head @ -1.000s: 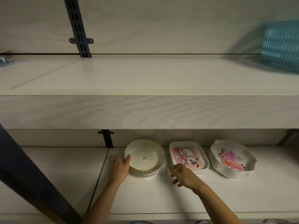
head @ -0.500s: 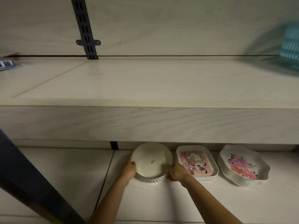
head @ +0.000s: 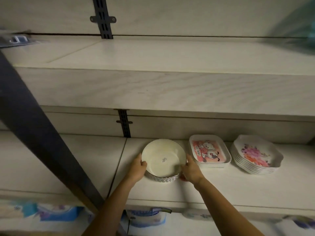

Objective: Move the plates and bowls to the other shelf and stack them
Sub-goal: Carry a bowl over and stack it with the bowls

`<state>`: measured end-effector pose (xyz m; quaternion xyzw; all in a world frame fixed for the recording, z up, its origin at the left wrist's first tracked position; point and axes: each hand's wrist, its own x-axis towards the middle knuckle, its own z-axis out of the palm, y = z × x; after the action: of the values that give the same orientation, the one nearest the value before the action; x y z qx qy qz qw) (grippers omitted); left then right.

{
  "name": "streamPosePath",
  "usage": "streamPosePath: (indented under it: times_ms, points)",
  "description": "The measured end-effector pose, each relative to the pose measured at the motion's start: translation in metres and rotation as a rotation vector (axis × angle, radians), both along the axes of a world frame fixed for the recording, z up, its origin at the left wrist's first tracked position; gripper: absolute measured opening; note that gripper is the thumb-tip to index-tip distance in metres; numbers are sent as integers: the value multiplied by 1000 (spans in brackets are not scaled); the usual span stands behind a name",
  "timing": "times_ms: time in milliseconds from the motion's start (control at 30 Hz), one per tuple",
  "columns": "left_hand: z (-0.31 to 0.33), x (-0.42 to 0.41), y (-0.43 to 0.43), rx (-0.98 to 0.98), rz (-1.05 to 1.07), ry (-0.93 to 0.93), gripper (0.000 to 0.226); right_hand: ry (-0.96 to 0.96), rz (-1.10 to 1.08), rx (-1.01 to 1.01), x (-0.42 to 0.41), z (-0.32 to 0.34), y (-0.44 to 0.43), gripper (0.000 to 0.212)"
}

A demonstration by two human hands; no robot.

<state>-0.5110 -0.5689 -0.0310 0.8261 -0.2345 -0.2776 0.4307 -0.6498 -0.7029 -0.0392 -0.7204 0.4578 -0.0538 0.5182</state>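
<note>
A stack of round cream bowls (head: 163,159) with patterned sides sits on the lower shelf (head: 221,188). My left hand (head: 137,169) grips its left rim and my right hand (head: 191,169) grips its right side. Right of the bowls is a stack of rectangular plates with a pink cartoon print (head: 209,151). Further right stands a stack of scalloped plates with a pink flower print (head: 255,155). The upper shelf (head: 153,55) above is bare in its middle.
A dark diagonal bar (head: 39,133) crosses the left side in front of the shelves. A black slotted upright (head: 124,123) runs down the back wall. A teal basket (head: 306,28) sits at the upper shelf's far right. Packaged goods (head: 56,213) lie below the lower shelf.
My right hand moved left from the shelf onto the bowl stack's right side, and both hands now clasp the stack. The view has tilted down.
</note>
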Motion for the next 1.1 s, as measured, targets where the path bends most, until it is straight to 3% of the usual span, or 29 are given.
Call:
streamPosePath:
  times_ms: [400,633,767,900,1100]
  points:
    - [-7,-29,34,25,-6,-41,36,39,37,-75,-32,10,39,57]
    - [-7,-27,33,87,-33,-47,48,25,57,-80,-35,16,43,50]
    - [4,-29,29,1,-2,-271,53,-41,-133,-162,-53,20,41,49]
    - [20,-49,10,-160,-35,-366,41,-127,-346,-268,-84,28,22,30]
    - [35,-94,-41,-296,-185,-254,35,-214,-461,-223,-118,31,-27,30]
